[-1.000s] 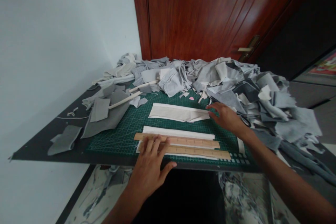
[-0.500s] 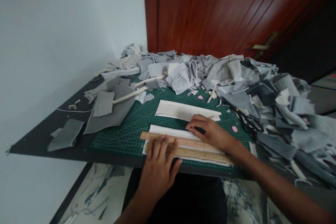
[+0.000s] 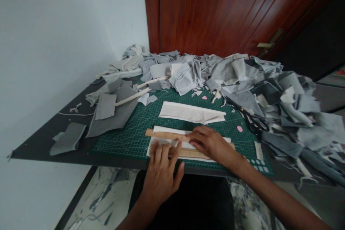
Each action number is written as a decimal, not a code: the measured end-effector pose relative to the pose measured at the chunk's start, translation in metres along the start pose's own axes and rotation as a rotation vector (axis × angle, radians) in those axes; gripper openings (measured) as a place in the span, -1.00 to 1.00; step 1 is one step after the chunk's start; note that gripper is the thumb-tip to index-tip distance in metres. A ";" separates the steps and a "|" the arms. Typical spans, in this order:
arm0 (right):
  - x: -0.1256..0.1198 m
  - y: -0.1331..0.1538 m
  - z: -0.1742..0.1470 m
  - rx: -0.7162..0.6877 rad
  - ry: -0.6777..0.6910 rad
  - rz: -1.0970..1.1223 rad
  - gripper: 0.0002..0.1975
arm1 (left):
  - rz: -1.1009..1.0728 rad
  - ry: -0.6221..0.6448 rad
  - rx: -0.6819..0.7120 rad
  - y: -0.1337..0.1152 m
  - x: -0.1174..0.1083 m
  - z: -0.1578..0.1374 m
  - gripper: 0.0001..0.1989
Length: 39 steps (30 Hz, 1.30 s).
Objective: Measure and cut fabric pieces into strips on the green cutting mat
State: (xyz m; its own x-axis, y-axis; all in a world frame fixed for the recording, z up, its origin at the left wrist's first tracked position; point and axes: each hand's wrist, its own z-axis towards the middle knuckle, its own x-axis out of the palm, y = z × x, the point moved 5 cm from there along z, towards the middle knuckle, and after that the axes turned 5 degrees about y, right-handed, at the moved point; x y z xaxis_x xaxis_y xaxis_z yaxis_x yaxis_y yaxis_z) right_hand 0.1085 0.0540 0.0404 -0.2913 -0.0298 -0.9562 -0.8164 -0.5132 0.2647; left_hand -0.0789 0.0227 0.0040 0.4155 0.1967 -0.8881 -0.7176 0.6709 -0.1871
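Observation:
A strip of white fabric lies on the green cutting mat, with two wooden rulers across it. My right hand grips the upper wooden ruler, its fingers bent over it and the thumb at the near side. On the lower wooden ruler and the fabric's left part rests my left hand, palm down with fingers spread. The left index fingertip reaches toward the upper ruler. A second white fabric strip lies apart, just beyond. Whatever is under my right palm is hidden.
Black-handled scissors lie right of the mat beside a pink chalk-like piece. Grey and white fabric scraps are heaped along the back and right. Grey fabric pieces lie left. The dark table edge runs in front.
My right hand has come down onto the upper ruler, and the small dark object in its fingers no longer shows. That ruler has shifted away from the lower one, widening the gap.

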 end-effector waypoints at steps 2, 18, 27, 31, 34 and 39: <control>0.000 -0.001 0.001 0.010 -0.009 -0.009 -0.79 | 0.003 -0.009 0.002 0.000 0.000 -0.001 -0.50; -0.009 -0.022 -0.021 0.179 -0.038 -0.145 -0.76 | 0.018 -0.024 -0.004 0.001 0.000 0.001 -0.59; -0.009 -0.030 -0.019 0.252 -0.134 -0.188 -0.78 | 0.023 -0.062 0.019 0.002 0.001 0.000 -0.59; -0.009 -0.028 -0.017 0.261 -0.181 -0.195 -0.79 | 0.019 -0.057 0.021 0.002 0.001 0.000 -0.59; -0.007 -0.026 -0.018 0.255 -0.212 -0.207 -0.79 | 0.020 -0.054 0.021 0.001 0.001 0.000 -0.59; -0.005 -0.035 -0.033 0.302 -0.220 -0.205 -0.79 | 0.003 -0.046 0.023 0.002 0.001 0.000 -0.58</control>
State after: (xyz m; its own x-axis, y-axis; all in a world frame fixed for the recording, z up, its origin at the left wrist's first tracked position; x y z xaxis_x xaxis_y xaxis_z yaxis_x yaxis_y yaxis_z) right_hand 0.1550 0.0443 0.0318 -0.1801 0.2476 -0.9520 -0.9685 -0.2137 0.1276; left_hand -0.0794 0.0243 0.0025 0.4392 0.2311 -0.8681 -0.7062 0.6861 -0.1747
